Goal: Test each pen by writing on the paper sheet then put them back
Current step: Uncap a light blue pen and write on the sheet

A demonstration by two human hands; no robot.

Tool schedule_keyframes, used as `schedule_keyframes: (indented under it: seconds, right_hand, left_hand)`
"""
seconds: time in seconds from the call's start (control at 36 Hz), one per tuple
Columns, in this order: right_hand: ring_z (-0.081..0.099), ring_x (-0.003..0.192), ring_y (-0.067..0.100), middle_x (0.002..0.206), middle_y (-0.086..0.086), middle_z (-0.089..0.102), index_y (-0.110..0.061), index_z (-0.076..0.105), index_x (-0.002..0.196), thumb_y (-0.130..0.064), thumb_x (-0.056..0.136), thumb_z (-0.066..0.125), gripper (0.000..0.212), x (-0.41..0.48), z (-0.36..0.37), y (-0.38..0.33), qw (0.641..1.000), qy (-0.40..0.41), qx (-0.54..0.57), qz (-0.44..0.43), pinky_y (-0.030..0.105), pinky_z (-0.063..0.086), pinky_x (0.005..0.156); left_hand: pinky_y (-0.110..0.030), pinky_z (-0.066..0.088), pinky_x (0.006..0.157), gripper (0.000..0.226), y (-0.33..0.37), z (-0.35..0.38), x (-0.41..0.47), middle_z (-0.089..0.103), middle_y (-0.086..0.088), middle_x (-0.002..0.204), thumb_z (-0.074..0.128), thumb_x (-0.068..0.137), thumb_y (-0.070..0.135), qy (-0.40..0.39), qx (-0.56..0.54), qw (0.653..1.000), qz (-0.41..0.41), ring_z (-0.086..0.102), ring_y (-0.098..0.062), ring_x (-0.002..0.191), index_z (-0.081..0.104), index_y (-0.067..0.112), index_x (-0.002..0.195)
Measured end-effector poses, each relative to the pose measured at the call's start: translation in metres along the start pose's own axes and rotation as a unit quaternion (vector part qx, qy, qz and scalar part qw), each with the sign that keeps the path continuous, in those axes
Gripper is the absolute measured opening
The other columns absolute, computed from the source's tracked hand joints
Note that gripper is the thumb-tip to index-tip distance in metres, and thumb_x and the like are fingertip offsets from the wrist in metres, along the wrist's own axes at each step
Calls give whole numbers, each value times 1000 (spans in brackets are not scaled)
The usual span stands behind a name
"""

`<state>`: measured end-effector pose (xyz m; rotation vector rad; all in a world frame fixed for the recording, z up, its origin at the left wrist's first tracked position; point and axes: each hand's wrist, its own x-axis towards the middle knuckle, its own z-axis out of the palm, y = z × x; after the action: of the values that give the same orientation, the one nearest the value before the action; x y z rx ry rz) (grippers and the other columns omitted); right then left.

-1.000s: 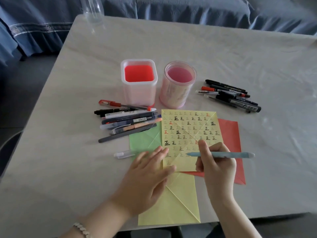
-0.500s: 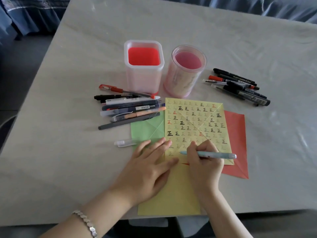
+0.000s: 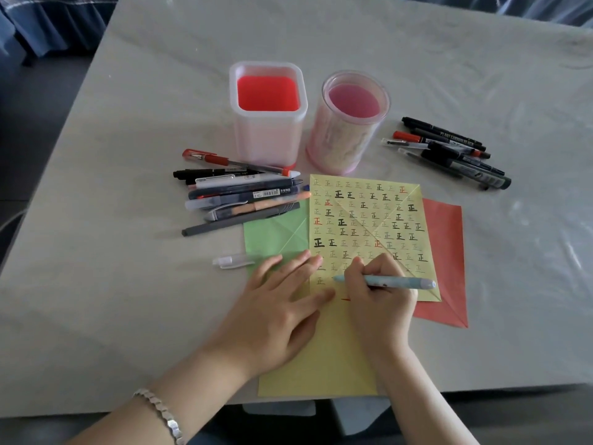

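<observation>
My right hand (image 3: 378, 297) grips a light blue pen (image 3: 404, 282), its tip down on the yellow paper sheet (image 3: 362, 220), which is covered with rows of written marks. My left hand (image 3: 276, 313) lies flat with straight fingers on the sheet's lower left part, pressing it to the table. A clear pen cap (image 3: 232, 261) lies just left of my left hand. Several pens (image 3: 244, 194) lie in a pile left of the sheet. A second group of pens (image 3: 449, 149) lies at the right.
Two pen holders stand behind the sheet: a square one (image 3: 268, 114) with a red bottom and a round pink one (image 3: 349, 120). A green sheet (image 3: 276, 232) and a red sheet (image 3: 446, 252) stick out from under the yellow one. The table's near edge (image 3: 96, 409) is close.
My right hand has lowered the blue pen's tip onto the yellow sheet near its lower rows. My left hand stays pressed on the paper. The camera has tilted closer.
</observation>
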<state>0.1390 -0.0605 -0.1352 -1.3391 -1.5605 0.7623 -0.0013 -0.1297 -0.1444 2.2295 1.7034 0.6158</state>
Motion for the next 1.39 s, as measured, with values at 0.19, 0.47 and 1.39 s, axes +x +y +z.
schedule_keyframes:
  seconds: [0.19, 0.47, 1.39]
  right_hand:
    - [39, 38, 2, 41, -11, 42, -23, 32, 50, -9, 76, 55, 38, 1, -2, 0, 1000, 7, 1, 0, 7, 27, 42]
    - [33, 39, 3, 45, -8, 39, -22, 31, 50, -8, 74, 56, 37, 1, -2, -4, 999, 4, 19, 29, 9, 25, 42]
    - [51, 46, 3, 57, -9, 62, -8, 57, 59, 1, 74, 63, 19, 15, -63, -19, 976, -145, -104, 124, 10, 35, 40]
  left_hand:
    - [-43, 22, 109, 32, 1, -1, 1, 49, -9, 138, 45, 90, 30, -2, -1, 1000, -3, 36, -24, 133, 64, 27, 115]
    - [-43, 22, 109, 32, 0, -1, 2, 49, -10, 138, 44, 90, 30, -6, 3, 1000, -5, 38, -25, 132, 64, 26, 116]
    - [-46, 27, 106, 30, -3, 2, 4, 50, -11, 137, 49, 86, 26, 16, 6, 1000, 16, 40, -25, 131, 57, 29, 114]
